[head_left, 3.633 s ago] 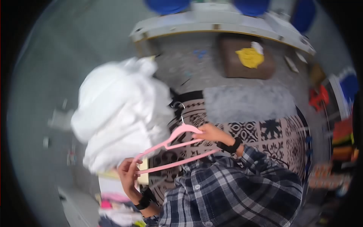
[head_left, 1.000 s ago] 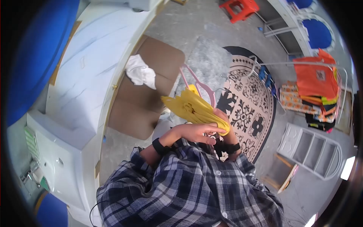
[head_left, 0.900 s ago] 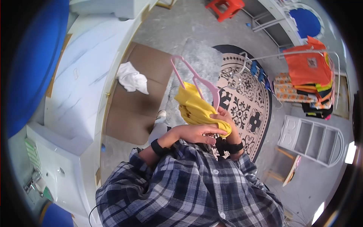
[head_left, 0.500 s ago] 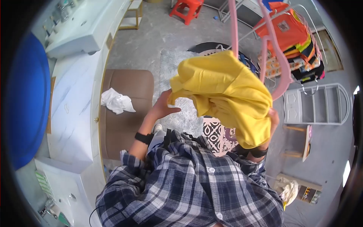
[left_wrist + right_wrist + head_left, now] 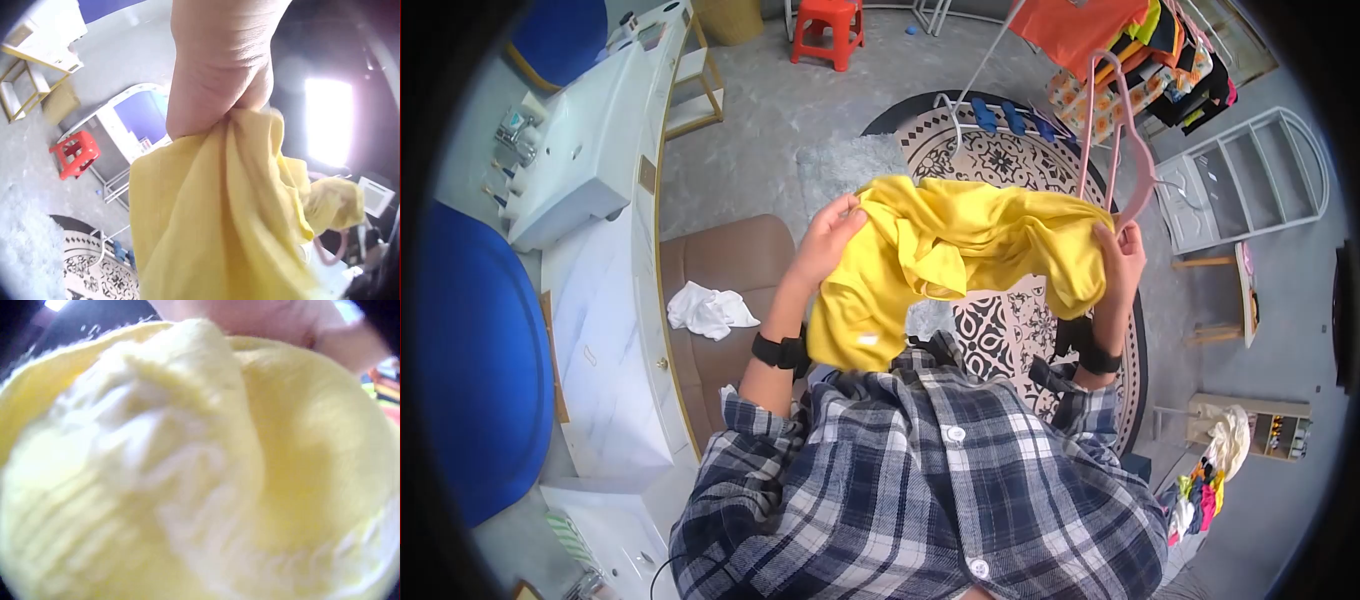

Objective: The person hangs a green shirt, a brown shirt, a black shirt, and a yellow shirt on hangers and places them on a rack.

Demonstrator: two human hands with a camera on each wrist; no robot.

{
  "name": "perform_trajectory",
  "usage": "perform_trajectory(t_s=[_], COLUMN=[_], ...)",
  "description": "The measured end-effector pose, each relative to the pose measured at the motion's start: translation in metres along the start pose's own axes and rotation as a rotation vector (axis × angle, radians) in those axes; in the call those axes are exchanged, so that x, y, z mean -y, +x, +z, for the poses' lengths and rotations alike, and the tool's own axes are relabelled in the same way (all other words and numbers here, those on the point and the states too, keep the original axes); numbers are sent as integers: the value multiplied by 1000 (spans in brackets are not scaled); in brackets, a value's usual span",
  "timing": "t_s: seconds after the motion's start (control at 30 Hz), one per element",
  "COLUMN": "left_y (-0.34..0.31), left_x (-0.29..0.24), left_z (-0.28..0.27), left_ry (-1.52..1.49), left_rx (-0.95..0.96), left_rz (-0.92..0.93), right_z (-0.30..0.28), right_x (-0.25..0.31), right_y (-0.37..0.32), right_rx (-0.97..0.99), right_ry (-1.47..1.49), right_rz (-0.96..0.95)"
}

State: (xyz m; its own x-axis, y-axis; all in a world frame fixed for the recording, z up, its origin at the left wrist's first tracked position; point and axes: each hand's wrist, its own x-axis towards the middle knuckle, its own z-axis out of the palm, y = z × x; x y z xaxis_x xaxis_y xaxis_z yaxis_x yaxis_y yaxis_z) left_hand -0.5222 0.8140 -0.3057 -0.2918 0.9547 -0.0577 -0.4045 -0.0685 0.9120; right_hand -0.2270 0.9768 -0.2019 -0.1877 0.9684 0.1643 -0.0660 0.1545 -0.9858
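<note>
A yellow shirt (image 5: 960, 230) hangs between my two hands in the head view, its fabric draped in folds with the middle bunched. My left hand (image 5: 828, 240) pinches its upper left edge; in the left wrist view the cloth (image 5: 212, 206) falls straight down from the fingers. At the other end my right hand (image 5: 1122, 262) grips the shirt along with a pink clothes hanger (image 5: 1138, 165), which points up and away, its metal hook out to the right. Yellow cloth (image 5: 300, 456) fills most of the right wrist view and hides the fingers there.
A brown padded bench (image 5: 735, 250) with a white cloth (image 5: 710, 310) on it stands at left, beside a marble-look counter (image 5: 605, 360). Hanging clothes (image 5: 1090, 40) on a rack are at upper right. A patterned rug (image 5: 1000, 330) lies below; a red stool (image 5: 828, 32) stands beyond.
First both hands held the bare hanger while the shirt lay on the bench. Later the right hand held both, the left open. Now the left has grasped the shirt, which is spread wider.
</note>
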Motion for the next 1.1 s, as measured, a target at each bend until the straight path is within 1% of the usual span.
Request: perform_trajectory(t_s=[0.03,0.1,0.17,0.23,0.3,0.37,0.4,0.43,0.47,0.53,0.6,0.63,0.7,0.73,0.77,0.83,0.87,0.93,0.97,1.03,1.07,1.1], left_y=[4,13,20,30,42,57,62,66,68,70,70,66,53,49,49,50,53,60,61,61,59,55], left_x=[-14,-36,-51,-59,-56,-52,-50,-51,-52,-57,-70,-78,-92,-87,-84,-77,-69,-51,-44,-34,-24,-11], left_z=[7,24,49,70,87,101,106,108,110,110,96,92,86,84,84,87,84,74,71,67,66,66], left_ry=[10,90,83,137,106,83,51,58,70,89,361,368,1017,1195,1197,1561,1560,1642,1641,1508,1506,1291], left_rx=[9,171,199,255,296,351,363,367,347,330,454,459,386,309,314,181,183,-18,-16,-227,-225,-117], left_rz=[-4,41,37,-24,-46,-87,-129,-133,-140,-150,-42,-45,235,387,386,352,353,478,480,749,750,571], right_z=[-4,-13,-2,9,38,63,74,84,90,86,78,72,54,57,58,56,56,57,56,54,53,52], right_x=[-10,-27,-29,-49,-48,-61,-62,-63,-60,-59,-59,-43,-44,-29,-22,-17,-12,-1,4,14,19,21], right_y=[-1,-2,-19,-29,-49,-54,-56,-55,-50,-37,-24,-20,-4,-4,1,13,13,13,13,10,10,10], right_rx=[-40,-122,-137,-16,90,227,278,331,316,324,341,349,364,309,309,359,357,371,368,430,449,447], right_ry=[-40,-314,-337,-217,-191,-172,-130,-83,45,62,74,23,69,167,232,289,288,271,270,337,346,345], right_rz=[15,-105,-70,-86,-48,-132,-12,105,216,228,241,284,300,294,280,265,265,239,239,244,268,268])
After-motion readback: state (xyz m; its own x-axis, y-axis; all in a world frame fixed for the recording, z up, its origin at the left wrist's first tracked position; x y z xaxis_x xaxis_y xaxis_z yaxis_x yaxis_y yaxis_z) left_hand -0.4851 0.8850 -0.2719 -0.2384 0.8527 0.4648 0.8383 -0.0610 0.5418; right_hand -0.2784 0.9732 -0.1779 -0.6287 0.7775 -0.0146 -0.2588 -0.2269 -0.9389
